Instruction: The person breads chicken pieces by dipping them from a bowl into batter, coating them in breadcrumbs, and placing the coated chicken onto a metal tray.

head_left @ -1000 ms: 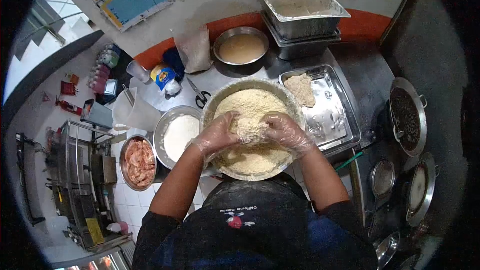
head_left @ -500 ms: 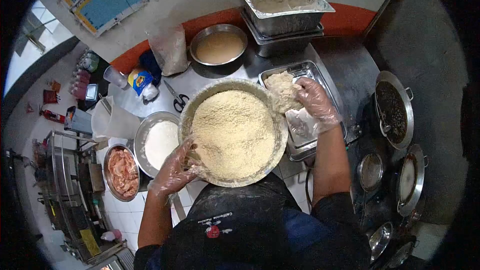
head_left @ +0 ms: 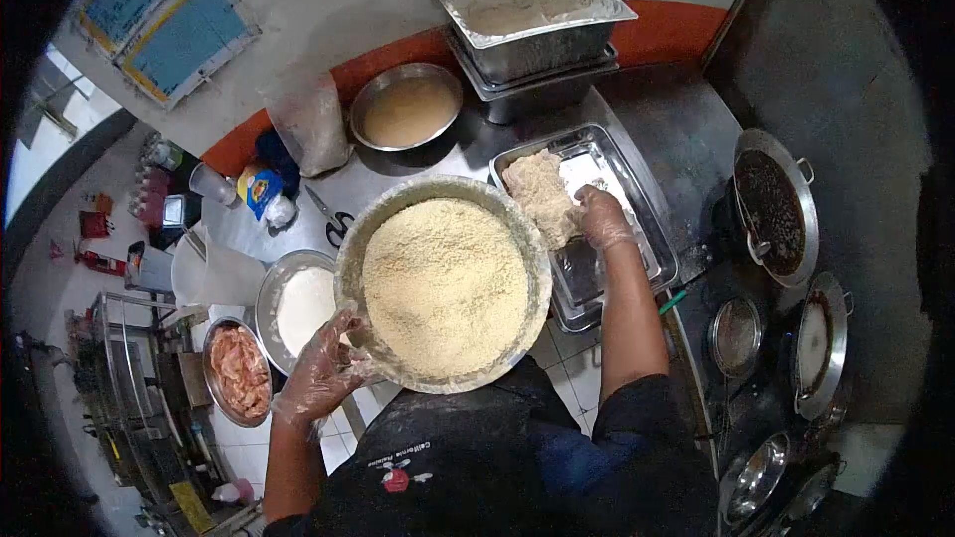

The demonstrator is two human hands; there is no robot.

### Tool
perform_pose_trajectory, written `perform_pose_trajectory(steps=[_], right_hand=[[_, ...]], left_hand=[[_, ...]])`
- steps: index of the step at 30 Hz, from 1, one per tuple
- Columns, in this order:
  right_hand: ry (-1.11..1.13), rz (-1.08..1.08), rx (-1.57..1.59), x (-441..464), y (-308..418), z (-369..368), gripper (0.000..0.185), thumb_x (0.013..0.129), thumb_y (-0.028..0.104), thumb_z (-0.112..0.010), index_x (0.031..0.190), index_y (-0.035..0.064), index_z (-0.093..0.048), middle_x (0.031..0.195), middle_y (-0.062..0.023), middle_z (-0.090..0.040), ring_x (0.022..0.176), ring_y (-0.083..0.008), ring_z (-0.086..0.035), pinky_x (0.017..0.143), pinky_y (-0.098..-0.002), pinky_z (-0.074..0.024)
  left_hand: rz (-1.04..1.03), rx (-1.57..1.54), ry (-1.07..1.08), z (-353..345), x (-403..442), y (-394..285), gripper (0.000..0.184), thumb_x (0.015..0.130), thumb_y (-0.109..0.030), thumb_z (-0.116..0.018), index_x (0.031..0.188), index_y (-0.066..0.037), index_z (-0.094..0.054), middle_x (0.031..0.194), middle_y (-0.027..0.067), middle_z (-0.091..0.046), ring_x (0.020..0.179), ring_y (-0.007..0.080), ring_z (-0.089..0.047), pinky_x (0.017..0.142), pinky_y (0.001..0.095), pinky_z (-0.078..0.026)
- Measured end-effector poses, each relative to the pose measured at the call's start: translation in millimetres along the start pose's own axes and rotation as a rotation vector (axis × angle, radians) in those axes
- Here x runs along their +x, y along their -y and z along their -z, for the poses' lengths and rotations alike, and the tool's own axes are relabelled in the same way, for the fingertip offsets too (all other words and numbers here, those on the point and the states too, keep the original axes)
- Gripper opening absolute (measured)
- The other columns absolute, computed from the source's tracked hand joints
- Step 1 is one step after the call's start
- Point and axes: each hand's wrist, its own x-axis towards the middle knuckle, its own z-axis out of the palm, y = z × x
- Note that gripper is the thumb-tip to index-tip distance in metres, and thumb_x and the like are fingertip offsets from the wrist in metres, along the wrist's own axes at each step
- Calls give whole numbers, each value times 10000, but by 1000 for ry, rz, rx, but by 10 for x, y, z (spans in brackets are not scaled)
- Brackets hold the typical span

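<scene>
My right hand point(head_left: 605, 219), in a clear plastic glove, pinches the edge of a flat piece of meat coated in crumbs point(head_left: 542, 194). The meat lies at the left side of a metal tray point(head_left: 661, 239), beside the large bowl. My left hand point(head_left: 323, 368), also gloved, has its fingers curled against the lower-left rim of the large bowl point(head_left: 541, 310). Pale yellow breadcrumbs point(head_left: 448, 278) fill that bowl. Left of it stands a metal bowl of white batter point(head_left: 304, 308). Raw meat pieces point(head_left: 239, 371) lie in another bowl further left.
Scissors point(head_left: 336, 224), a white pitcher point(head_left: 214, 273) and a bowl of tan liquid point(head_left: 406, 111) stand on the counter. Stacked metal pans point(head_left: 537, 45) are at the back. To the right are a wok of dark oil point(head_left: 771, 204) and a strainer point(head_left: 737, 335).
My right hand has lowered the coated meat onto the tray and turned it flatter. My left hand stays by the bowl's rim. The whole view has shifted slightly.
</scene>
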Motion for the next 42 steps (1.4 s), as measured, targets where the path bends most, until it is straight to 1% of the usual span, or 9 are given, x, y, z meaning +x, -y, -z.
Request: perform_pose_trajectory(steps=[7, 13, 16, 18, 20, 24, 31, 38, 42], right_hand=[[-225, 15, 234, -215, -142, -26, 315, 855, 41, -657, 1163, -22, -674, 1061, -206, -720, 1008, -311, -700, 896, -365, -542], [-162, 361, 522, -1131, 1431, 219, 322, 854, 47, -630, 1166, -21, -669, 1089, -226, -698, 1002, -370, -685, 907, -392, -539], [-20, 480, 391, -1431, 1974, -289, 307, 874, 117, -674, 1156, -4, -683, 1181, -222, -673, 1111, -376, -641, 981, -433, -496], [-167, 743, -520, -1571, 2170, -661, 346, 872, 211, -728, 1158, 20, -688, 1272, -222, -626, 1243, -402, -547, 1064, -506, -414], [-76, 669, -417, -1740, 2763, -910, 405, 859, 268, -754, 1178, 30, -677, 1322, -216, -589, 1299, -425, -473, 1101, -556, -345], [31, 963, -97, -2126, 3832, -1447, 411, 828, 212, -756, 1194, 52, -662, 1221, -186, -645, 1190, -385, -560, 1038, -535, -407], [336, 960, -706, -2678, 5388, -2689, 322, 900, 178, -628, 1203, 70, -637, 1036, -115, -697, 1056, -275, -619, 885, -471, -440], [295, 955, -894, -2508, 5361, -3076, 140, 838, 206, -696, 892, 78, -710, 832, -111, -702, 792, -269, -670, 703, -430, -488], [391, 770, -346, -2512, 5422, -2819, 150, 794, 143, -704, 864, 15, -667, 800, -139, -707, 801, -343, -684, 712, -471, -515]], left_hand=[[-3, 81, 14, 193, -92, -99, 943, 781, -83, -829, 1572, -77, -315, 1400, 152, -511, 951, 202, -605, 850, 345, -540], [-195, 158, -154, 704, -465, 153, 743, 943, -398, -695, 1536, -75, -386, 1340, 163, -586, 1009, 233, -649, 869, 370, -548], [-132, 122, -330, 1113, -778, 521, 581, 999, -361, -612, 1457, -25, -488, 1243, 171, -658, 1068, 264, -648, 940, 387, -529], [-201, 136, -492, 1393, -1066, 786, 523, 1014, -319, -585, 1418, 7, -518, 1218, 170, -680, 1123, 248, -639, 978, 371, -505], [-146, -149, -622, 1619, -1377, 1383, 600, 1035, -453, -522, 1398, 25, -530, 1285, 152, -654, 1159, 240, -619, 1015, 362, -476], [-114, -472, -772, 1943, -1927, 2081, 557, 1073, -438, -450, 1383, 14, -543, 1277, 128, -638, 1094, 219, -642, 960, 355, -512], [-130, -827, -679, 2016, -1889, 2791, 617, 1044, -506, -491, 1351, 28, -541, 1259, 129, -630, 1092, 220, -644, 995, 360, -516], [-332, -308, -697, 2116, -1697, 2982, 386, 1053, -320, -526, 1223, 11, -631, 1111, 136, -671, 1032, 226, -644, 980, 373, -488], [-412, -217, -729, 2187, -1660, 2833, 327, 928, -243, -670, 1152, -5, -671, 1141, 195, -701, 1045, 347, -677, 961, 425, -503]])
